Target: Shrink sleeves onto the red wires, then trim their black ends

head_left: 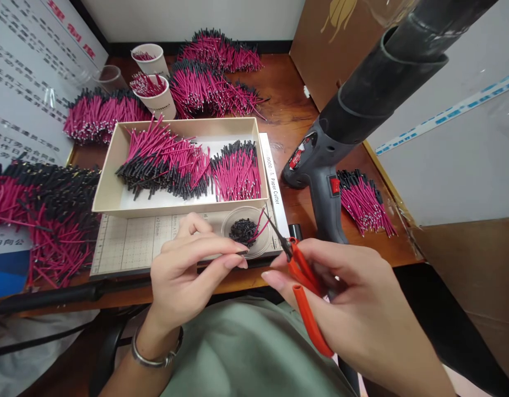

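left hand (188, 270): finger and thumb meet on 1 thin black piece (242, 252), its long axis roughly crosswise, the free end facing right. right hand (353, 298), nearer that end, clasps orange-handled pliers (301, 267), tips beyond, near the dish (263, 242).

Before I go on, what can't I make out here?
Head view: dark piece, mostly hidden by the left hand.
Head view: orange-handled tool, partly hidden by the right hand.
Head view: black tube, far end cut off by the top edge.
Head view: paper cutter, partly covered by the box.
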### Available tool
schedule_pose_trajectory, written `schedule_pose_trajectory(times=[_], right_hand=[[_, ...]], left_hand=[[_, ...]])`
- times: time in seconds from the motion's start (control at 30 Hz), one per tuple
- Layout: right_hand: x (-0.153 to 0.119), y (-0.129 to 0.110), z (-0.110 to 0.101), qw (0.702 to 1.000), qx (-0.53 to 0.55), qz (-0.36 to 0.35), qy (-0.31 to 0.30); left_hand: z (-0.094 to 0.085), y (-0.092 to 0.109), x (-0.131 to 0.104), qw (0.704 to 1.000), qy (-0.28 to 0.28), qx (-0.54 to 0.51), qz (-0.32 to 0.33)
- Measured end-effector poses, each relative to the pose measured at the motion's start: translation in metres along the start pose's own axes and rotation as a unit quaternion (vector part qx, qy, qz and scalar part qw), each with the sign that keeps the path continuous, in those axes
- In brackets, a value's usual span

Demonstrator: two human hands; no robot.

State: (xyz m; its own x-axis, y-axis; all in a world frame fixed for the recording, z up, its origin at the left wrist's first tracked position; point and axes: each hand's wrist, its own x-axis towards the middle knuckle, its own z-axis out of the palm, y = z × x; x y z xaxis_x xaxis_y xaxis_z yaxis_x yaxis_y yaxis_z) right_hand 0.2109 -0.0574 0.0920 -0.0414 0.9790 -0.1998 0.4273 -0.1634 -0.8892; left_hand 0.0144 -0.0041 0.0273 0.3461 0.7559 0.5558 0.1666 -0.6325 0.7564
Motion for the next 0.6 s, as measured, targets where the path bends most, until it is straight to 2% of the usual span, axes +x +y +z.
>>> schedule_pose_trajectory(times=[0.1,0.23,0.4,0.6], right_hand=[[-0.001,0.004,-0.009,0.988,-0.118,-0.096,0.036],[0.001,0.011,-0.011,0.962,-0.208,-0.173,0.027],[0.001,0.016,-0.008,0.954,-0.234,-0.184,0.023],[0.0,0.017,-0.006,0.958,-0.228,-0.172,0.011]], left_hand=[[0.0,-0.001,0.0,1.0,-0.001,-0.001,-0.007],[0.001,-0.001,0.001,1.0,-0.001,0.005,-0.007],[0.003,-0.002,0.003,1.0,-0.007,0.015,-0.005],[0.002,-0.002,0.003,1.0,-0.008,0.017,0.004]])
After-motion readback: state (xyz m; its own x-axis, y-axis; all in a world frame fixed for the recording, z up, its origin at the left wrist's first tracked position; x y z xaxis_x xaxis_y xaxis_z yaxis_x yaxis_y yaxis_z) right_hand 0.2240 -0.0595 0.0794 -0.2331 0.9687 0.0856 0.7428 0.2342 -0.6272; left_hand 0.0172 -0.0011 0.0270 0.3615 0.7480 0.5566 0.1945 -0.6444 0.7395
